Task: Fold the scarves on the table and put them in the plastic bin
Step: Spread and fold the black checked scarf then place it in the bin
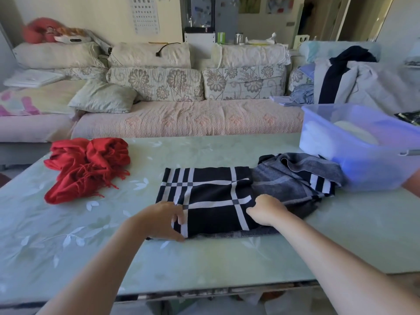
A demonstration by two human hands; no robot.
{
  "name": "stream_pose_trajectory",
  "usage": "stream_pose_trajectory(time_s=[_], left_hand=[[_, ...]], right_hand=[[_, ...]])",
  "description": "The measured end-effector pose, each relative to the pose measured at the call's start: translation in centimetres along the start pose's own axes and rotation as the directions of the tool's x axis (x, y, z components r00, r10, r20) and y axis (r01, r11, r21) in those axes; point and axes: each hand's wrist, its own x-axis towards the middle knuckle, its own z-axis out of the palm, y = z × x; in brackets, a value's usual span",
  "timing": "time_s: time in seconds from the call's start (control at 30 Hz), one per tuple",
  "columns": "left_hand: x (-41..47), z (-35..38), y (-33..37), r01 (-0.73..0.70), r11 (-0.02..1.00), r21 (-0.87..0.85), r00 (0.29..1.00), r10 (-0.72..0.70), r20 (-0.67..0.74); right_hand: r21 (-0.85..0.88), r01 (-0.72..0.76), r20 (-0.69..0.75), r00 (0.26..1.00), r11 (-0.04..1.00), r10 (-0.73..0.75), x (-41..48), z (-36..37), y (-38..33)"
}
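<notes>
now the black-and-white checked scarf lies in the middle of the table, near the front edge. its left part is folded into a flat, roughly square panel. its grey reverse side is bunched up loosely to the right of that panel, touching the foot of the plastic bin.

the left hand grips the panel's near left corner, fingers spread a little on top of the cloth and the thumb curled in at the near edge. the right hand sits on the panel's near right edge, knuckles up. its fingers are curled tight together and pinch the fabric where the checked face meets the grey.

the red scarf, fringed, lies crumpled in a heap on the far left of the table, well apart from the hands. the translucent bin stands at the far right corner with something pale inside it; what it is i cannot tell. beyond the table runs a flower-patterned sofa with cushions and heaped clothes.
</notes>
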Motion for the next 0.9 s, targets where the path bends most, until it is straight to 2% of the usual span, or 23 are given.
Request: stream_pose_trajectory(time_s=[0.13, 0.2, 0.3, 0.43, 0.5, 0.57, 0.6, 0.67, 0.73, 0.83, 0.9], left_hand=[[-1.8, 0.3, 0.3, -0.011, 1.0, -0.002, 0.998, 0.011, -0.067], [-2.5, 0.4, 0.6, -0.01, 0.999, 0.034, 0.995, 0.013, -0.101], [-3.0, 0.6, 0.3, 0.014, 0.999, 0.041, 0.993, -0.009, -0.117], [-3.4, 0.7, -0.1, 0.069, 0.997, -0.022, 0.996, -0.07, -0.061], [-3.5, 0.7, -0.2, 0.083, 0.991, -0.109, 0.995, -0.088, -0.042], [-3.5, 0.8, -0.2, 0.115, 0.979, -0.167, 0.991, -0.125, -0.048], [-3.4, 0.9, -0.3, 0.133, 0.978, -0.161, 0.987, -0.145, -0.065], [-3.1, 1.3, -0.7, 0.157, 0.98, -0.122, 0.974, -0.174, -0.146], [-3.0, 1.5, -1.1, 0.19, 0.976, -0.11, 0.953, -0.211, -0.22], [-2.6, 1.3, -1.4, 0.28, 0.953, -0.118, 0.912, -0.303, -0.276], [-2.4, 1.0, -1.5, 0.373, 0.922, -0.107, 0.879, -0.388, -0.276]], right_hand=[[0.207, 0.032, -0.121, 0.993, 0.978, -0.007, -0.5, -0.1, -0.2], [0.243, 0.002, -0.133, 0.991, 0.97, 0.031, -0.6, -0.3, 0.0], [0.087, -0.073, -0.089, 0.993, 0.994, 0.08, -1.3, -0.7, 0.4], [-0.14, -0.151, 0.06, 0.985, 0.979, 0.16, -2.5, -0.4, 0.4], [-0.29, -0.092, 0.004, 0.995, 0.953, 0.097, -2.8, -0.5, 0.1], [-0.506, 0.001, -0.111, 0.992, 0.863, -0.066, -3.2, -0.8, -0.4], [-0.55, 0.073, -0.122, 0.978, 0.832, -0.167, -3.2, -0.7, -0.6], [-0.47, 0.238, 0.004, 0.963, 0.85, -0.268, -3.2, -0.3, -0.9], [-0.443, 0.269, 0.114, 0.963, 0.855, -0.244, -3.1, 0.3, -1.5], [-0.587, 0.239, 0.024, 0.96, 0.774, -0.278, -2.0, 0.4, -3.7], [-0.567, 0.282, -0.049, 0.926, 0.774, -0.374, -0.6, 0.8, -5.7]])
